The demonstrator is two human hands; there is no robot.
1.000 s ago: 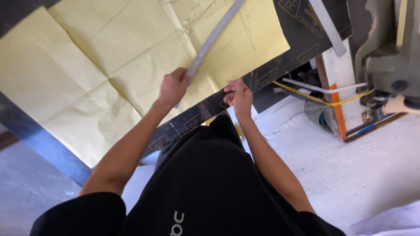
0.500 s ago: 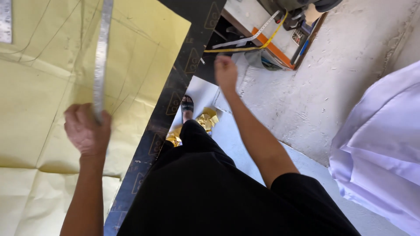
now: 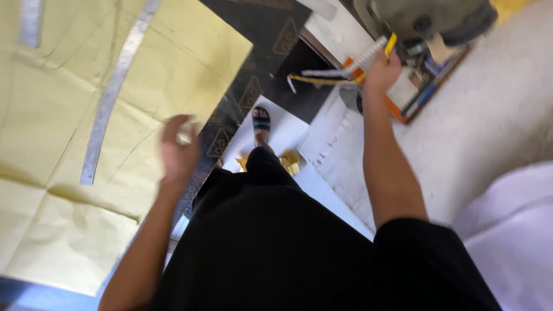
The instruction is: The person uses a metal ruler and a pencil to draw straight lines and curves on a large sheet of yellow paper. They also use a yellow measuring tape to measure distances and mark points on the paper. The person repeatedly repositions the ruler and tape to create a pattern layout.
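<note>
A long metal ruler lies flat on a large creased yellow paper sheet that covers a dark table. My left hand hovers blurred over the paper's right edge, fingers apart and holding nothing, to the right of the ruler. My right hand is stretched out to the right over a low shelf and closed around the end of a yellow and white strip. My black clothing fills the lower middle of the view.
A second metal strip lies on the paper at top left. A grey-green machine stands past the right hand. My sandalled foot is on the white floor beside yellow scraps. Pale cloth hangs at the right.
My left hand has let go of the metal ruler, which now lies on the paper. My right hand has reached farther out and closed on the yellow and white strip.
</note>
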